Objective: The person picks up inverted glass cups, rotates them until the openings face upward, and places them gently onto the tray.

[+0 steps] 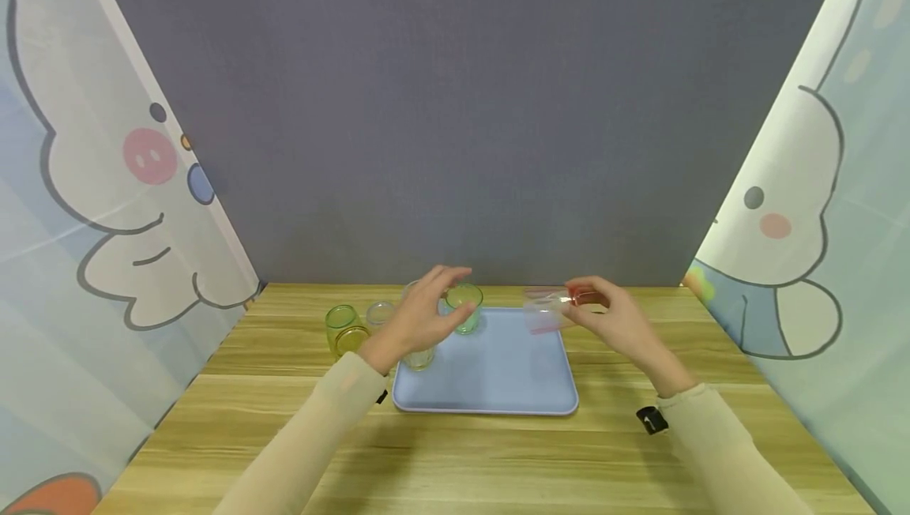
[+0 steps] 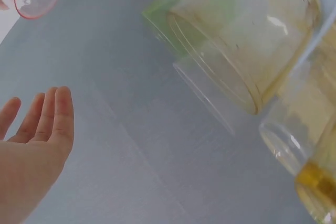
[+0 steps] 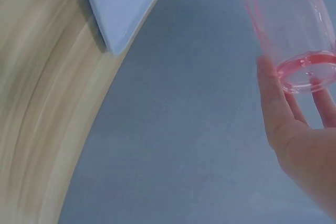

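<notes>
My right hand (image 1: 620,324) grips a pink-tinted clear glass (image 1: 543,313) by its base. The glass lies on its side in the air over the tray's back right corner, mouth toward the left. In the right wrist view, fingers and thumb close round the thick red base (image 3: 307,69) of it. My left hand (image 1: 425,311) hovers over the tray's left part with fingers loosely bent and nothing held. It partly hides a pale yellow glass (image 1: 419,358) on the tray. Beyond its fingertips stands a green glass (image 1: 468,316), at the tray's back edge.
A light blue tray (image 1: 498,373) rests on the wooden table (image 1: 455,460). Left of the tray cluster a green glass (image 1: 341,316), a clear glass (image 1: 380,311) and an amber glass (image 1: 351,339). Behind the table rises a grey panel (image 1: 455,120); printed curtains (image 1: 775,294) hang at both sides.
</notes>
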`<state>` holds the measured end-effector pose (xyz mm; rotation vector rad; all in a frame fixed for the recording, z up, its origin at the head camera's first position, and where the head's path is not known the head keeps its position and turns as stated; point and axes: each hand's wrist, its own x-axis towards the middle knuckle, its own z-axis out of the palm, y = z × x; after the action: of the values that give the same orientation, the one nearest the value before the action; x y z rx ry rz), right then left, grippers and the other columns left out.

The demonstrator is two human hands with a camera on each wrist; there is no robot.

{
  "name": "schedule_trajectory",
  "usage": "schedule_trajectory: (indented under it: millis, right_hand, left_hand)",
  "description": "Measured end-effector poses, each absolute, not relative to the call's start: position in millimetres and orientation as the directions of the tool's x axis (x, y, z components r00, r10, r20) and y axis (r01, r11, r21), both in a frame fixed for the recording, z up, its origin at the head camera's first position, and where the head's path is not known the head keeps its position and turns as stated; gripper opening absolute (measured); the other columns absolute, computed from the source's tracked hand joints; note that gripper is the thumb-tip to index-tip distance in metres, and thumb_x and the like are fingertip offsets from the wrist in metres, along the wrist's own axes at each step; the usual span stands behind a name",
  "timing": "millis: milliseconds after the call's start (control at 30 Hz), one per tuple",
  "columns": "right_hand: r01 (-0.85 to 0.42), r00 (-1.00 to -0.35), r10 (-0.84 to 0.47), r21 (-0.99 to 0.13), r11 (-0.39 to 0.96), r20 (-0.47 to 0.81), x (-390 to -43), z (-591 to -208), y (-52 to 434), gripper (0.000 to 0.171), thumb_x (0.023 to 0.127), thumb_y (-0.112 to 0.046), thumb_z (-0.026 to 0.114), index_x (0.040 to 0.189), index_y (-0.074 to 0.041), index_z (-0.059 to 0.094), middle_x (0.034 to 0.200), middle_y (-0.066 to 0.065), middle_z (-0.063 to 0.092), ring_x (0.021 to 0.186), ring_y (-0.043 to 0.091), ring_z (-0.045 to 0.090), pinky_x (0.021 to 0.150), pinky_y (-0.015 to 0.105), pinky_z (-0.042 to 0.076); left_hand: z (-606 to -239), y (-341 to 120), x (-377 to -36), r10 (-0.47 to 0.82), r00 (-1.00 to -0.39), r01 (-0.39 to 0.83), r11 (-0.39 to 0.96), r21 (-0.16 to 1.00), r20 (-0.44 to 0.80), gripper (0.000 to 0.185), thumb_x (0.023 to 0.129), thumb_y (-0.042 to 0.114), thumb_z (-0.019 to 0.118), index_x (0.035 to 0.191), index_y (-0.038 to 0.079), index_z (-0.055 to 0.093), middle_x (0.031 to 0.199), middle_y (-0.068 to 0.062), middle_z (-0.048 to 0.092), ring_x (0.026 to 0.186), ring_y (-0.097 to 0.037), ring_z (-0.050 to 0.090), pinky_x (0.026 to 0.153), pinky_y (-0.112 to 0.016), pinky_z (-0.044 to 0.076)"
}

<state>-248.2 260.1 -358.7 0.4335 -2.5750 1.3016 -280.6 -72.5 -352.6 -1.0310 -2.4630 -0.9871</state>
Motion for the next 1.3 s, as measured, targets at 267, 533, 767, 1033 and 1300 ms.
schedule_trajectory:
  millis: [267, 533, 767, 1033, 1300]
  right_hand:
    - [-0.376, -0.926, -0.139, -0.820, 0.431, 0.351, -246.4, -363.7, 248.2, 0.045, 0.095, -0.021, 0.074, 0.133, -0.002, 0.061, 0.122, 0.016, 0.065, 0.116, 0.029, 0.061, 0.086, 0.024, 0.054]
    - [-0.430, -0.903, -0.153, -0.864, 0.262, 0.402, -245.6, -371.3, 237.4, 0.041, 0.094, -0.010, 0.073, 0.131, 0.004, 0.060, 0.118, 0.017, 0.064, 0.108, 0.018, 0.065, 0.083, 0.029, 0.059]
    - [-0.441, -0.895, -0.150, -0.886, 0.143, 0.421, -242.9, -372.7, 228.5, 0.041, 0.093, -0.002, 0.070, 0.130, 0.010, 0.056, 0.114, 0.008, 0.065, 0.102, 0.013, 0.065, 0.079, 0.031, 0.060]
    - [-0.451, -0.886, -0.156, -0.890, 0.064, 0.437, -238.8, -370.9, 219.5, 0.039, 0.093, 0.002, 0.068, 0.129, 0.012, 0.056, 0.113, 0.002, 0.066, 0.101, 0.013, 0.065, 0.078, 0.029, 0.060]
    - [-0.453, -0.882, -0.169, -0.891, 0.042, 0.440, -235.6, -372.4, 212.8, 0.038, 0.094, 0.001, 0.067, 0.129, 0.010, 0.057, 0.114, 0.003, 0.066, 0.099, 0.014, 0.064, 0.077, 0.028, 0.059]
  left_hand:
    - [-358.6, -69.6, -273.5, 0.453, -0.737, 0.669, 0.385, 0.635, 0.501, 0.052, 0.097, 0.026, 0.070, 0.142, 0.006, 0.054, 0.128, -0.009, 0.059, 0.118, -0.028, 0.056, 0.094, -0.043, 0.053]
    - [-361.4, -66.9, -267.6, 0.401, -0.797, 0.575, 0.273, 0.772, 0.452, 0.050, 0.096, 0.022, 0.071, 0.141, 0.008, 0.054, 0.129, -0.009, 0.058, 0.122, -0.034, 0.054, 0.098, -0.044, 0.050]
    - [-365.5, -63.6, -261.2, 0.384, -0.810, 0.543, 0.204, 0.815, 0.444, 0.051, 0.095, 0.017, 0.071, 0.142, 0.007, 0.053, 0.131, -0.012, 0.058, 0.122, -0.031, 0.054, 0.100, -0.050, 0.049]
    - [-370.5, -56.0, -255.8, 0.381, -0.793, 0.554, 0.128, 0.823, 0.475, 0.051, 0.095, 0.013, 0.071, 0.142, 0.005, 0.052, 0.136, -0.013, 0.056, 0.124, -0.035, 0.053, 0.099, -0.053, 0.049]
    - [-369.2, -46.8, -251.2, 0.412, -0.782, 0.559, 0.129, 0.819, 0.468, 0.059, 0.095, 0.027, 0.072, 0.146, 0.010, 0.048, 0.140, -0.010, 0.052, 0.124, -0.029, 0.051, 0.099, -0.048, 0.049]
